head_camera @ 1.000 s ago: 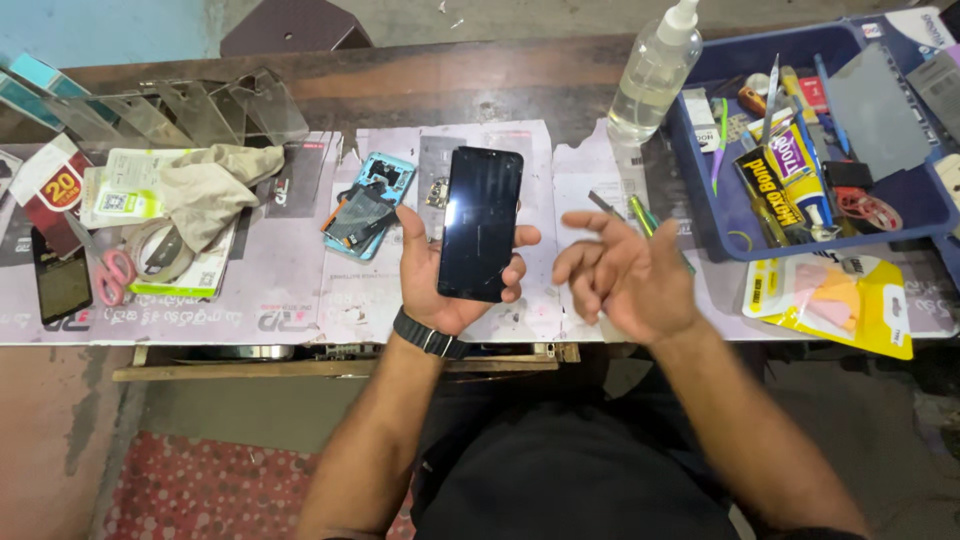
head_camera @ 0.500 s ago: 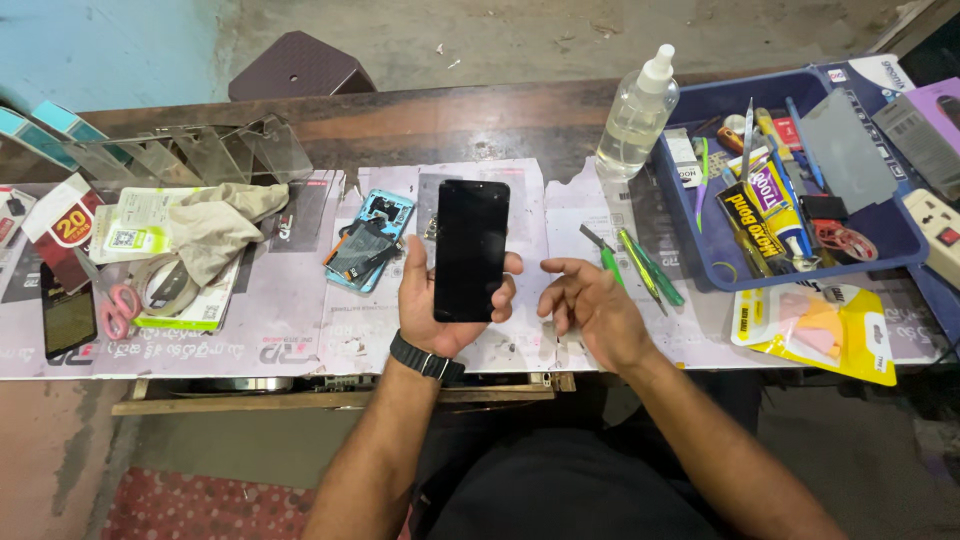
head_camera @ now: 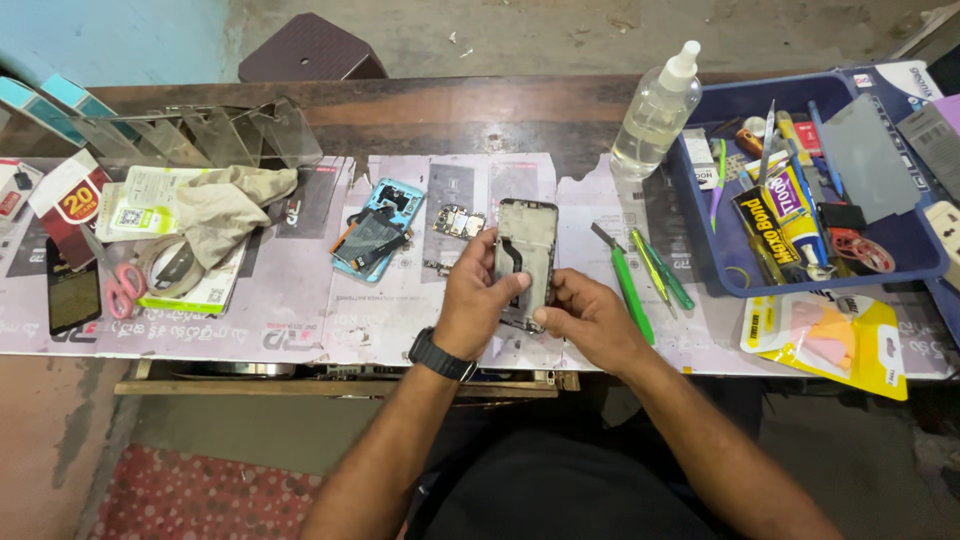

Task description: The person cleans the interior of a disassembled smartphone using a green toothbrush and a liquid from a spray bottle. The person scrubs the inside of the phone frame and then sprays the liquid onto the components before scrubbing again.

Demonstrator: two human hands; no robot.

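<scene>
You've got a grey-silver phone frame (head_camera: 526,262), black wristwatch (head_camera: 441,355), green tools (head_camera: 650,280), blue tray (head_camera: 905,262), yellow packet (head_camera: 835,340), dark brown desk (head_camera: 450,110).

I see bare paper (head_camera: 250,310) left of my left hand (head_camera: 478,300), open for passing. Just right of my right hand (head_camera: 590,318) lie green tools (head_camera: 650,280), blocking that side. Ahead, a blue phone shell (head_camera: 375,230) and small board (head_camera: 458,222) crowd the left; a bottle (head_camera: 655,115) and blue tray (head_camera: 700,230) wall the right.
</scene>
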